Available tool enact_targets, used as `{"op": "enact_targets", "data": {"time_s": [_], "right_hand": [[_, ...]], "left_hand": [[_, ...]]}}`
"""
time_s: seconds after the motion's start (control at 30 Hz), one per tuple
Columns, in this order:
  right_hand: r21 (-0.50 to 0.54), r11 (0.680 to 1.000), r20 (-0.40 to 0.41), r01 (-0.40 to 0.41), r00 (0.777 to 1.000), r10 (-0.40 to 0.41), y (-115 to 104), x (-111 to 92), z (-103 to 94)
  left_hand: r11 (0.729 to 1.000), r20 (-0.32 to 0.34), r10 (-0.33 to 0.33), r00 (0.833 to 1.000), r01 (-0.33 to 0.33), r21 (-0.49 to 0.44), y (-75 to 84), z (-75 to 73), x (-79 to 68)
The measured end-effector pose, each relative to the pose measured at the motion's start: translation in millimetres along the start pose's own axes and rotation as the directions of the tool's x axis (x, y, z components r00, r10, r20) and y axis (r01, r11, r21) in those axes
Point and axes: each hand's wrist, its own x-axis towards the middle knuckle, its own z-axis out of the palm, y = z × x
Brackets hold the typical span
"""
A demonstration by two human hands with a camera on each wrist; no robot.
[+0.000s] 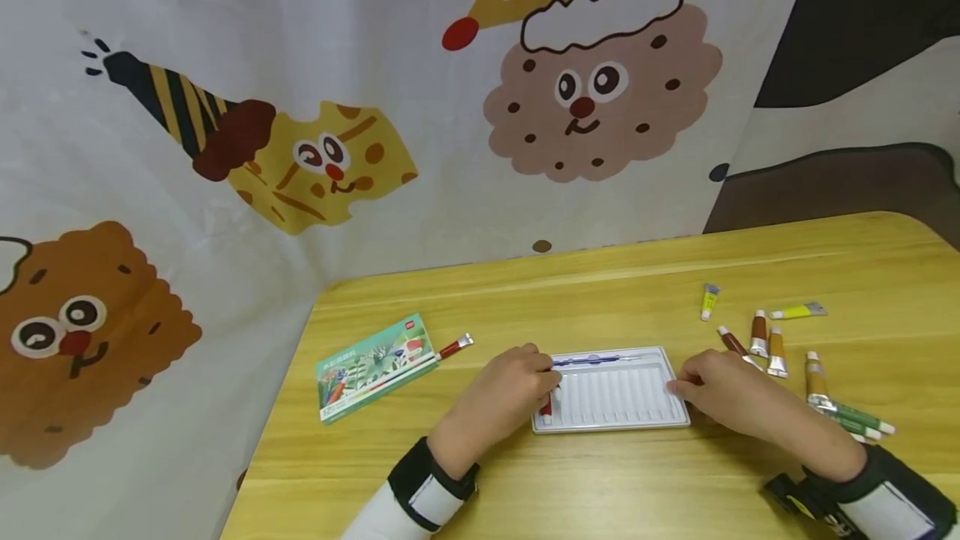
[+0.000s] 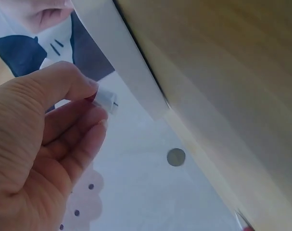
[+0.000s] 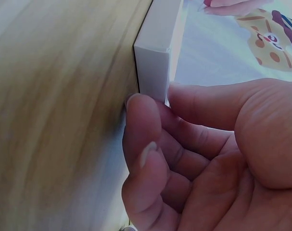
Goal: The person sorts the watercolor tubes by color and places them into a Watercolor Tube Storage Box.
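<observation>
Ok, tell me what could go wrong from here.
The white plastic tray might shift or tip if the right hand, gripping its edge, tugs while the left hand pinches the red paint tube at the opposite end. If it tips, the paintbrush lying in it could slide out. The green paint tubes lie close by the right forearm, which might knock them.

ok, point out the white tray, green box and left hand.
White tray [image 1: 617, 398]: head view, bare ribbed middle.
Green box [image 1: 377, 368]: head view, printed top.
Left hand [image 1: 504, 394]: head view, back of hand.
</observation>
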Motion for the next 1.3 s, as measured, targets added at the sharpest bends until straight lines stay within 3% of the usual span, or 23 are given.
{"op": "enact_targets", "data": {"time_s": [0.5, 0.7, 0.87, 1.07, 1.2, 1.3], "right_hand": [[0.005, 1.0, 0.012, -0.026, 1.0, 0.026, 0.1, 1.0, 0.8], [0.006, 1.0, 0.007, -0.016, 1.0, 0.016, 1.4, 1.2, 1.6], [0.002, 1.0, -0.005, -0.002, 1.0, 0.002, 1.8, 0.8, 1.2], [-0.003, 1.0, -0.006, -0.005, 1.0, 0.005, 1.4, 0.8, 1.0], [-0.007, 1.0, -0.011, -0.008, 1.0, 0.008, 0.9, 0.7, 0.9], [-0.008, 1.0, -0.012, -0.011, 1.0, 0.011, 0.9, 0.8, 0.9]], "left_hand": [[0.999, 0.061, 0.006, 0.998, -0.009, 0.041, 13.6, 2.1, -0.3], [0.998, 0.076, -0.02, 0.997, 0.016, 0.055, 15.6, 6.1, -0.6], [0.994, 0.065, -0.106, 0.992, 0.106, 0.004, 15.3, 8.3, -0.5], [0.956, 0.099, -0.245, 0.964, 0.257, -0.143, 17.0, 5.1, 0.5], [0.929, 0.16, -0.281, 0.946, 0.31, -0.201, 19.4, 0.0, 1.0], [0.929, 0.178, -0.279, 0.944, 0.312, -0.2, 20.4, -2.2, 0.7]]}}
